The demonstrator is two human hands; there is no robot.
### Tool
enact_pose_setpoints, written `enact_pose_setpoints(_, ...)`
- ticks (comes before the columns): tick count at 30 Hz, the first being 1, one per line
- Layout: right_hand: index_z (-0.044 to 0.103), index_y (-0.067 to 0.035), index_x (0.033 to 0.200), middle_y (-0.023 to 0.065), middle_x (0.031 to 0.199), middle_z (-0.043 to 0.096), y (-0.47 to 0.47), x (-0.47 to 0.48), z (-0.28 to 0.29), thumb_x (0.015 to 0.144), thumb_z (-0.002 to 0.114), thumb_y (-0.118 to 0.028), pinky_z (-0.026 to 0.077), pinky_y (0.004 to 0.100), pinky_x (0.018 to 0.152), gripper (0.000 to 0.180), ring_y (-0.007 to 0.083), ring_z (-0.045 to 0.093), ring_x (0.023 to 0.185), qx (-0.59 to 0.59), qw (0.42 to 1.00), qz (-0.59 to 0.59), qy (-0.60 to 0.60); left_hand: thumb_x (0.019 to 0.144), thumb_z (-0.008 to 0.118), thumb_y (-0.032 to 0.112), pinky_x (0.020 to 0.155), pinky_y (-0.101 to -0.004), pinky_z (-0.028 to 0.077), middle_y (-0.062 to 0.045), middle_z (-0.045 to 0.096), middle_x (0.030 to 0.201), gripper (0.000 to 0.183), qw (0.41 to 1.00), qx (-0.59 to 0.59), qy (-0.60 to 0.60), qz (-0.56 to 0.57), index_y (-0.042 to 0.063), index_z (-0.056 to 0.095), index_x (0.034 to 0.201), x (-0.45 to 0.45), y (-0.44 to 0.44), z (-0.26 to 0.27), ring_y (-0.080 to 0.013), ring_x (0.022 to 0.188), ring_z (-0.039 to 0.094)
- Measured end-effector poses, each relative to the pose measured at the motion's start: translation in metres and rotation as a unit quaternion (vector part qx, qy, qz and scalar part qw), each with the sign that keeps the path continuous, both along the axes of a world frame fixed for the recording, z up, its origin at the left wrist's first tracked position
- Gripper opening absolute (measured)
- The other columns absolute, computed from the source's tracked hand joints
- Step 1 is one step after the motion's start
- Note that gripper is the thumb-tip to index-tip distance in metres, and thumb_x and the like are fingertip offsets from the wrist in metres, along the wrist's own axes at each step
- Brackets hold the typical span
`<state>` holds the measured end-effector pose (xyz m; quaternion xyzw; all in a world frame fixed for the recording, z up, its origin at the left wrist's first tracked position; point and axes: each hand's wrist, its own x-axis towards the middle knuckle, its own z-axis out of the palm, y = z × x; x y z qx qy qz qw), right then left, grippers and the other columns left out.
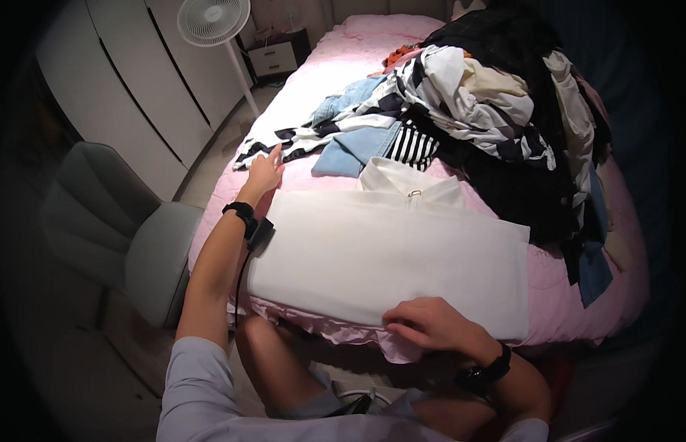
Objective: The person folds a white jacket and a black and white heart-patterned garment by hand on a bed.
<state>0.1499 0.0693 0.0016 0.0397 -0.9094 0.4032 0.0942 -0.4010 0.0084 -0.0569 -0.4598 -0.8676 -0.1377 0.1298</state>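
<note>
A white collared garment [387, 248], folded into a wide rectangle, lies flat on the pink bedspread [564, 298] in front of me. Its collar, with a small metal piece, shows beyond the far edge. My left hand [265, 172] is stretched out past the garment's far left corner, fingers apart, holding nothing, close to the black-and-white patterned cloth [315, 135]. My right hand [426, 323] rests at the garment's near edge with curled fingers; whether they pinch the fabric is unclear. Folded light blue denim [351, 149] and a black-and-white striped cloth [414, 145] lie beyond the collar.
A large heap of mixed clothes, with a black garment [514, 188], covers the bed's right side. At the left stand a grey chair [160, 243], a wardrobe [138, 83] and a white fan [213, 19]. A nightstand [274, 58] is beside the bed's far end.
</note>
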Motion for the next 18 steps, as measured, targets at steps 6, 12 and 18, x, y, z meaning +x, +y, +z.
enact_pose_setpoints(6, 0.066, -0.008, 0.109, 0.0095, 0.092, 0.070, -0.005, 0.007, 0.003, 0.094, 0.067, -0.018, 0.054, 0.0397, 0.076, 0.018, 0.0302, 0.068, 0.085, -0.010, 1.000, -0.007, -0.007, 0.078, 0.080, 0.025, 0.080, -0.0411, 0.056, -0.022, 0.073, 0.087, 0.028, 0.989, 0.046, -0.134, 0.035, 0.000, 0.076, 0.091, -0.002, 0.007, 0.018, -0.0347, 0.086, 0.073)
enact_pose_setpoints(12, 0.067, -0.004, 0.109, 0.0134, 0.095, 0.072, -0.006, 0.008, 0.026, 0.094, 0.067, -0.014, 0.056, 0.0368, 0.076, 0.019, 0.0298, 0.071, 0.086, -0.024, 0.999, -0.025, -0.017, 0.077, 0.077, 0.016, 0.064, -0.0356, 0.055, -0.016, 0.071, 0.074, 0.016, 0.976, 0.046, -0.207, 0.037, 0.000, 0.074, 0.076, 0.008, 0.005, 0.045, -0.0250, 0.068, 0.070)
enact_pose_setpoints(18, 0.068, -0.003, 0.107, 0.0140, 0.092, 0.072, -0.003, -0.006, 0.031, 0.094, 0.067, -0.016, 0.056, 0.0362, 0.072, 0.018, 0.0295, 0.071, 0.082, -0.044, 0.997, -0.057, -0.014, 0.086, 0.072, 0.021, 0.101, -0.0389, 0.049, -0.025, 0.041, 0.151, 0.027, 0.973, -0.018, -0.192, -0.129, 0.009, 0.074, 0.111, 0.053, 0.014, 0.059, -0.0368, 0.121, 0.059)
